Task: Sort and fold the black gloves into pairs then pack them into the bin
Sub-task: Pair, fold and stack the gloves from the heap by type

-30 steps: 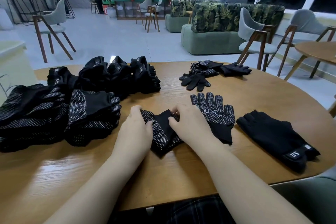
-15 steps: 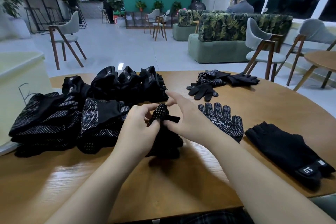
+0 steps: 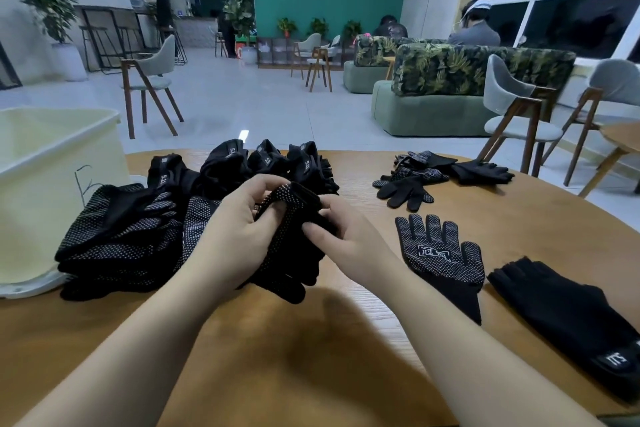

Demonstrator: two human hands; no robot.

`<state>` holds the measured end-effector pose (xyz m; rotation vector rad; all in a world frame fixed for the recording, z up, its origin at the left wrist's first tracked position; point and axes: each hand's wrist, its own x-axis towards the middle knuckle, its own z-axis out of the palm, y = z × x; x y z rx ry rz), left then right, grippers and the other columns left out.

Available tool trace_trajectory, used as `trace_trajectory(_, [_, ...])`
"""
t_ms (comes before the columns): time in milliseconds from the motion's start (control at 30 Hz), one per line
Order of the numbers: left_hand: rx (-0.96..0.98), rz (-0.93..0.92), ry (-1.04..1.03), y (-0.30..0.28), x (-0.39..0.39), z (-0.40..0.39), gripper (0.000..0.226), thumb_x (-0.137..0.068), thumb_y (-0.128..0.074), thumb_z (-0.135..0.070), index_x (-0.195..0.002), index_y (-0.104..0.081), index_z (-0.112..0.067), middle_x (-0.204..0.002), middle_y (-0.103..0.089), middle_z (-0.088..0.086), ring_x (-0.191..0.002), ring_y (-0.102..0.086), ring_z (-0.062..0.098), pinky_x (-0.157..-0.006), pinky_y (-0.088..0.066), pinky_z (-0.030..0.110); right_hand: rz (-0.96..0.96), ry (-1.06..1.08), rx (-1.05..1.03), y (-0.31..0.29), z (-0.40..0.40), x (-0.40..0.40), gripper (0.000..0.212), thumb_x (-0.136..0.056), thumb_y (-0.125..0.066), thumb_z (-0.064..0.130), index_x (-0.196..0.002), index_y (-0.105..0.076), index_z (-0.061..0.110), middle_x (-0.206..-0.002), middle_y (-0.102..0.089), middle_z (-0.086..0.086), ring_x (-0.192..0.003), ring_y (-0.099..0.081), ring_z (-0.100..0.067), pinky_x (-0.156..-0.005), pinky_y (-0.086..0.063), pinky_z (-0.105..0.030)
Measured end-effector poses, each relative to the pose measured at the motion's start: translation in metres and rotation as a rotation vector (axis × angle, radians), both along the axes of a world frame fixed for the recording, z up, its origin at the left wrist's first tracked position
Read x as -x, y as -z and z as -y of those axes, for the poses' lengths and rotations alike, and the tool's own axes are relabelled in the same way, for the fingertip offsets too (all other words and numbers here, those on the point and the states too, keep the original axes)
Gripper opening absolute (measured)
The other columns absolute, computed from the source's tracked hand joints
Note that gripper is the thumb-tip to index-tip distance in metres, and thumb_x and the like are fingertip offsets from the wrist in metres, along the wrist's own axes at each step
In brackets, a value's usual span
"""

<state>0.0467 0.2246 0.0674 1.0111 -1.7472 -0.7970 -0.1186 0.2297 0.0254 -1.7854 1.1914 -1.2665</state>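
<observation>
A folded pair of black dotted gloves is held just above the wooden table. My left hand grips its left side with the thumb over the top. My right hand pinches its right side. A single dotted glove lies flat to the right, and a plain black glove with a white label lies beyond it. Folded dotted pairs are stacked at the left, and folded plain pairs sit behind them. The pale yellow bin stands at the far left.
A few loose gloves lie at the table's far right side. Chairs, a patterned sofa and seated people fill the room beyond the table. A second round table edge shows at the far right.
The folded pair has come up off the table into both hands. My head has tilted up, so the bin is now in view at the left.
</observation>
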Motion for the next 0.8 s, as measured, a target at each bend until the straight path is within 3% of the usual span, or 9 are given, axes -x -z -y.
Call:
trace_trajectory(167, [-0.026, -0.077, -0.065, -0.006, -0.011, 0.011, 0.016, -0.096, -0.053, -0.019, -0.103, -0.062, -0.030, -0.083, -0.067, -0.003, -0.073, -0.068, 0.022, -0.073, -0.056, 0.048, 0.189, 0.002, -0.008, 0.003, 0.008, -0.019, 0.022, -0.095, -0.052, 0.024, -0.108, -0.059, 0.040, -0.082, -0.065, 0.019, -0.078, -0.061, -0.002, -0.070, -0.048, -0.022])
trace_trajectory(267, [-0.016, -0.096, -0.100, -0.007, -0.019, 0.018, 0.018, -0.097, -0.051, -0.020, -0.101, -0.061, -0.035, -0.081, -0.067, -0.004, -0.076, -0.068, 0.019, -0.076, -0.056, 0.046, 0.247, 0.010, -0.011, -0.006, 0.011, -0.035, 0.028, -0.100, -0.047, 0.012, -0.103, -0.058, 0.038, -0.082, -0.064, 0.022, -0.077, -0.060, 0.006, -0.067, -0.046, -0.012])
trace_trajectory(333, [-0.025, -0.126, -0.121, -0.007, -0.024, 0.023, 0.019, -0.098, -0.049, -0.018, -0.101, -0.059, -0.034, -0.081, -0.067, -0.003, -0.076, -0.067, 0.017, -0.074, -0.056, 0.039, 0.235, 0.048, 0.014, -0.013, 0.015, -0.046, 0.029, -0.100, -0.047, 0.009, -0.101, -0.057, 0.037, -0.090, -0.064, 0.021, -0.084, -0.059, 0.011, -0.073, -0.044, -0.008])
trace_trajectory(400, [-0.023, -0.144, -0.148, -0.008, -0.030, 0.028, 0.018, -0.098, -0.048, -0.017, -0.105, -0.057, -0.032, -0.081, -0.066, -0.002, -0.073, -0.067, 0.016, -0.069, -0.055, 0.032, 0.159, 0.094, 0.045, -0.019, 0.022, -0.055, 0.025, -0.099, -0.047, 0.013, -0.105, -0.058, 0.035, -0.102, -0.063, 0.016, -0.094, -0.057, 0.008, -0.082, -0.043, -0.011])
trace_trajectory(467, [-0.020, -0.172, -0.166, -0.008, -0.035, 0.032, 0.018, -0.098, -0.047, -0.018, -0.102, -0.055, -0.033, -0.080, -0.065, -0.001, -0.070, -0.065, 0.015, -0.066, -0.053, 0.030, 0.027, 0.147, 0.084, -0.023, 0.033, -0.062, 0.024, -0.099, -0.047, 0.018, -0.118, -0.059, 0.026, -0.113, -0.062, 0.006, -0.106, -0.056, -0.004, -0.094, -0.045, -0.023])
trace_trajectory(533, [-0.026, -0.182, -0.200, -0.009, -0.041, 0.036, 0.016, -0.098, -0.048, -0.018, -0.103, -0.053, -0.033, -0.079, -0.062, -0.003, -0.066, -0.062, 0.004, -0.064, -0.050, 0.023, -0.090, 0.184, 0.116, -0.030, 0.043, -0.066, 0.029, -0.099, -0.047, 0.022, -0.127, -0.056, 0.023, -0.119, -0.060, 0.003, -0.112, -0.054, -0.012, -0.100, -0.043, -0.032])
trace_trajectory(633, [-0.037, -0.084, -0.278, -0.008, -0.052, 0.041, 0.021, -0.095, -0.051, -0.019, -0.111, -0.048, -0.031, -0.086, -0.058, -0.012, -0.064, -0.056, -0.009, -0.058, -0.044, 0.013, -0.214, 0.177, 0.102, -0.042, 0.058, -0.072, 0.031, -0.099, -0.045, 0.023, -0.128, -0.055, 0.025, -0.123, -0.059, 0.003, -0.115, -0.052, -0.014, -0.101, -0.042, -0.034])
trace_trajectory(700, [-0.039, 0.006, -0.305, -0.009, -0.058, 0.042, 0.025, -0.092, -0.052, -0.017, -0.112, -0.046, -0.032, -0.092, -0.056, -0.016, -0.077, -0.055, -0.007, -0.063, -0.041, 0.014, -0.276, 0.147, 0.048, -0.048, 0.066, -0.076, 0.030, -0.100, -0.044, 0.024, -0.128, -0.054, 0.026, -0.123, -0.059, 0.002, -0.114, -0.053, -0.016, -0.100, -0.043, -0.034])
trace_trajectory(800, [-0.029, 0.136, -0.321, -0.006, -0.068, 0.046, 0.019, -0.090, -0.052, -0.012, -0.095, -0.051, -0.030, -0.090, -0.060, -0.012, -0.084, -0.058, 0.002, -0.065, -0.043, 0.016, -0.351, 0.114, -0.016, -0.051, 0.074, -0.084, 0.031, -0.100, -0.044, 0.024, -0.130, -0.053, 0.025, -0.127, -0.058, 0.001, -0.115, -0.052, -0.017, -0.098, -0.042, -0.030])
